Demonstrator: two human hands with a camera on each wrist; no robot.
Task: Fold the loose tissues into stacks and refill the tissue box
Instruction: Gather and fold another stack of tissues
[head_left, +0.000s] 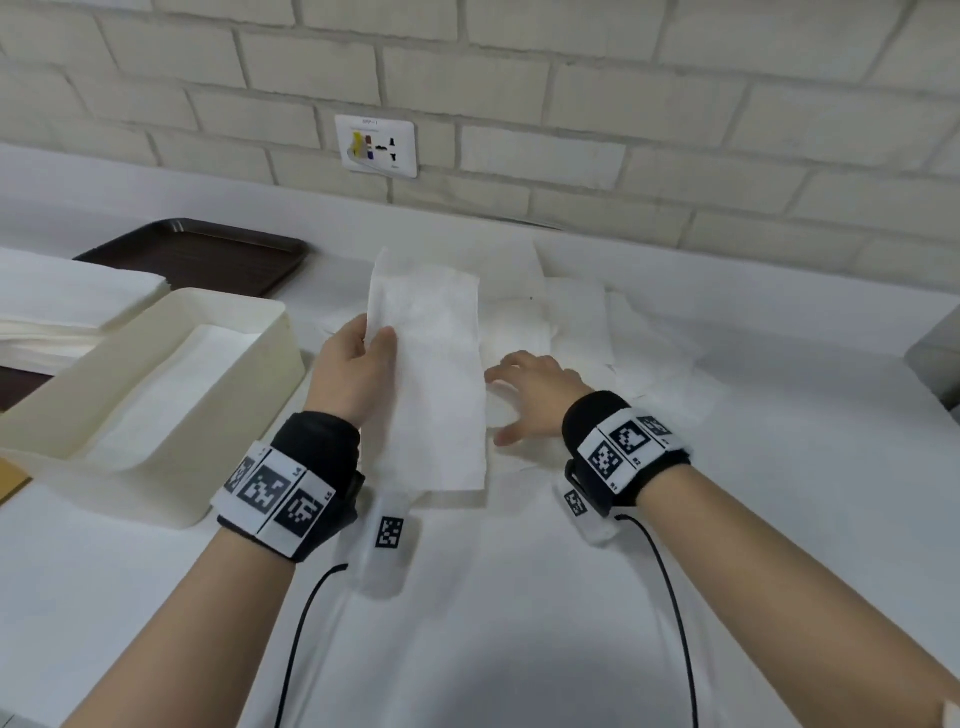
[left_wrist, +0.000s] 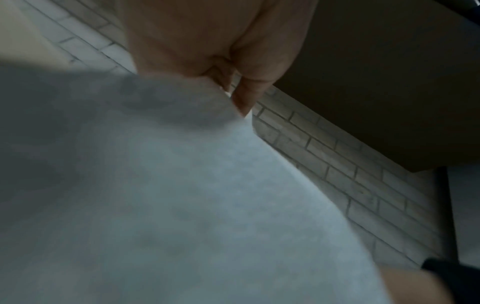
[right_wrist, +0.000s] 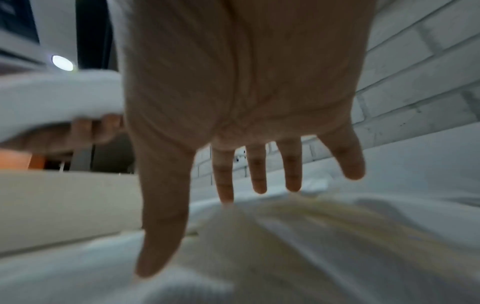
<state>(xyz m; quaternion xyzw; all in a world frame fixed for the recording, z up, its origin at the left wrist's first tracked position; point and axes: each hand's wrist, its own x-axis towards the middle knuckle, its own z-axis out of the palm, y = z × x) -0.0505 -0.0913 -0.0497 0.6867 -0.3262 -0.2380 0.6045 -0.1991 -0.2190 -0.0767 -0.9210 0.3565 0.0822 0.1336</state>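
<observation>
My left hand pinches a folded white tissue by its left edge, thumb on top, and holds it up off the counter; the same tissue fills the left wrist view below the left hand. My right hand hovers palm down, fingers spread and straight, over the loose tissues spread on the counter. In the right wrist view the right hand holds nothing above the loose tissues. The cream tissue box stands open at the left, with white tissues lying flat inside.
A dark brown tray lies behind the box. A stack of white tissues sits at the far left. A brick wall with a socket plate borders the counter's back. A grey object pokes in at the right edge.
</observation>
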